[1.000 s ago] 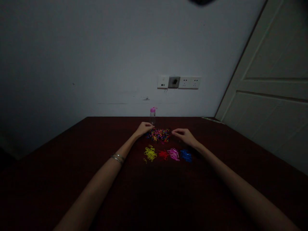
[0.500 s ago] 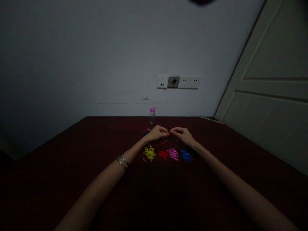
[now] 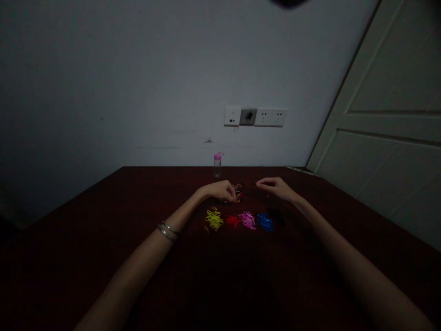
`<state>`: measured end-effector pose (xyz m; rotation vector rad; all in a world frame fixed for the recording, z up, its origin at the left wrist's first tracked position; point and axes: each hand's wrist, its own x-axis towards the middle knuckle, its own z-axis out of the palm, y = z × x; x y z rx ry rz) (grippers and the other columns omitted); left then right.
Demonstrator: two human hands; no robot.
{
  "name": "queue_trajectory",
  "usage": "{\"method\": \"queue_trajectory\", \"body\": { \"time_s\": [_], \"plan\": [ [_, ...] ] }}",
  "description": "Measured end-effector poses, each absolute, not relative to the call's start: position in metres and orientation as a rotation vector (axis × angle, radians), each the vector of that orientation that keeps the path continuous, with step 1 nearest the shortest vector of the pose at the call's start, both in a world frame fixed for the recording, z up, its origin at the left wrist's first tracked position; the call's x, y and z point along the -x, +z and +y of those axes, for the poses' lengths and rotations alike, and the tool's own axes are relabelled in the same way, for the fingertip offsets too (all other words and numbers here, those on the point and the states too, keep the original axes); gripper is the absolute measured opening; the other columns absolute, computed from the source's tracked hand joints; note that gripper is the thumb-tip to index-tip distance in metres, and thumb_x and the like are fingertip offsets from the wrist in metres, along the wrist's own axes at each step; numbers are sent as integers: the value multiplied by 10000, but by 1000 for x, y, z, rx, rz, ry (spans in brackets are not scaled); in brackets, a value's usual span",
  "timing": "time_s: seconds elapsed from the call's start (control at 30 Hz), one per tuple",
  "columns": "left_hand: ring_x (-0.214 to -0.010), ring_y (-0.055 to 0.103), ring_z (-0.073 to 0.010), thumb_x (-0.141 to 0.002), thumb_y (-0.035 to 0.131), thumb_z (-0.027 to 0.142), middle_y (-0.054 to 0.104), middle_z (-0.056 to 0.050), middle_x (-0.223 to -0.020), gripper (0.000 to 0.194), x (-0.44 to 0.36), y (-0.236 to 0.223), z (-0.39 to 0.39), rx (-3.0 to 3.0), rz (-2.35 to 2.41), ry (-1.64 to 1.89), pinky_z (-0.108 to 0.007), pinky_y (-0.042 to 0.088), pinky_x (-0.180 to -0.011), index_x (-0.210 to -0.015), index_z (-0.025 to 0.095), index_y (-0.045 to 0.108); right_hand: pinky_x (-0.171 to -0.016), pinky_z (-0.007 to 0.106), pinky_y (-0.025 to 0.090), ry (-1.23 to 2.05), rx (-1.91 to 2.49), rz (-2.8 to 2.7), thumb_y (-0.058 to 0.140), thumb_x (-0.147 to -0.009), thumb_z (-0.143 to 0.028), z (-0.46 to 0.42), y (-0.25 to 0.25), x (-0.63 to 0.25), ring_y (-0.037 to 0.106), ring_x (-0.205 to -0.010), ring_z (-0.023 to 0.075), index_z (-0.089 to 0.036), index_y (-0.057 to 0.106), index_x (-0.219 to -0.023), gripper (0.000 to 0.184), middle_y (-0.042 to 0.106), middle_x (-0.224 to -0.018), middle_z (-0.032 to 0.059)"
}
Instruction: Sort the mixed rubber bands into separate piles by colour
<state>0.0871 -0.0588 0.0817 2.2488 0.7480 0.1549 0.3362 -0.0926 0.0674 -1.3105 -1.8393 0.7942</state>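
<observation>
My left hand (image 3: 223,190) is closed with fingertips pointing down at the mixed pile of small coloured rubber bands (image 3: 238,193), most of which it covers. What its fingertips pinch, if anything, is hidden. To the right of that pile, my right hand (image 3: 273,186) is held in a pinch just above the table; a dark speck shows at its fingertips, too small to name. Nearer me lie separate heaps in a row: yellow bands (image 3: 214,219), red bands (image 3: 233,221), pink bands (image 3: 247,220), blue bands (image 3: 265,222) and a faint black heap (image 3: 276,215).
A clear bottle with a pink cap (image 3: 217,166) stands behind the mixed pile. The dark red table (image 3: 144,193) meets a pale wall with a socket panel (image 3: 255,116). A panelled door (image 3: 386,124) rises at the right.
My left hand has moved right from the mixed pile's left edge and now covers much of it. My right hand came near the left one, then drew away rightward, uncovering the black heap.
</observation>
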Motion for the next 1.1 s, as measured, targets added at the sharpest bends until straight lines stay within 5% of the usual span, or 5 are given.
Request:
{"method": "queue_trajectory", "body": {
  "time_s": [0.5,0.73,1.1],
  "plan": [
    [-441,432,-67,-528,710,249,560,15,-489,146,-83,71,-60,-2120,722,-249,-193,266,-442,-626,144,679,-531,257,416,1025,1497,-1911,636,-619,-479,-94,64,-386,519,-604,124,-146,679,-822,392,632,-773,68],
    [-436,394,-61,-601,657,366,538,6,-502,243,-79,70,-55,-2121,812,-72,-196,261,-438,-636,125,664,-495,226,403,1212,1504,-2114,638,-625,-447,-95,63,-401,533,-611,124,-157,691,-816,351,633,-753,55],
    [-510,446,-72,-598,576,185,551,12,-561,150,-70,60,-36,-2312,843,202,-181,303,-490,-692,109,664,-435,219,345,1169,1479,-2054,555,-659,-396,-91,54,-396,469,-499,97,-130,664,-888,368,630,-696,63]
  ]
}}
